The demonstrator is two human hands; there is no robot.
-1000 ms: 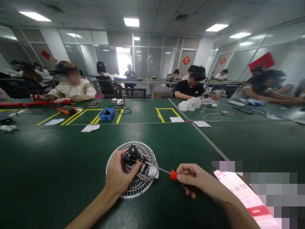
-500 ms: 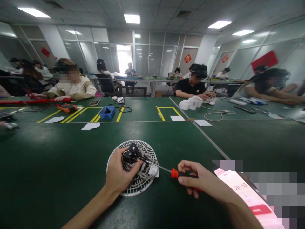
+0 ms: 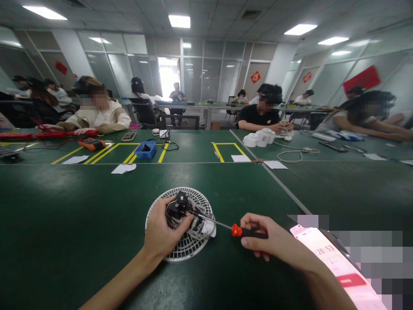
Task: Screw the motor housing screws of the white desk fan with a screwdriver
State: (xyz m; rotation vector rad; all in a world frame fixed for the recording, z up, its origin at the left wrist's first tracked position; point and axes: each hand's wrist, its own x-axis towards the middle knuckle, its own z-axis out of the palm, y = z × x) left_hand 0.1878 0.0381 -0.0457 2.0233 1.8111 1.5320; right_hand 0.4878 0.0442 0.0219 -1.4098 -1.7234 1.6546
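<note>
A round white fan grille (image 3: 180,249) lies flat on the green table (image 3: 64,224) in front of me, with a black motor part (image 3: 178,206) and grey wires on top. My left hand (image 3: 160,234) rests on the grille and grips the motor assembly. My right hand (image 3: 267,241) holds a screwdriver (image 3: 237,230) with a red and black handle. Its thin shaft reaches left, tip at the black motor part.
A phone (image 3: 335,262) with a pink screen lies at the lower right. Further off are a blue tray (image 3: 145,150), white paper slips (image 3: 123,168), yellow tape lines, an orange meter (image 3: 92,144), white tape rolls (image 3: 260,138) and cables. Several people sit at the far tables.
The hands, fan and screwdriver sit slightly higher in the picture than before. My right hand's grip on the handle has shifted a little; the tip stays at the motor.
</note>
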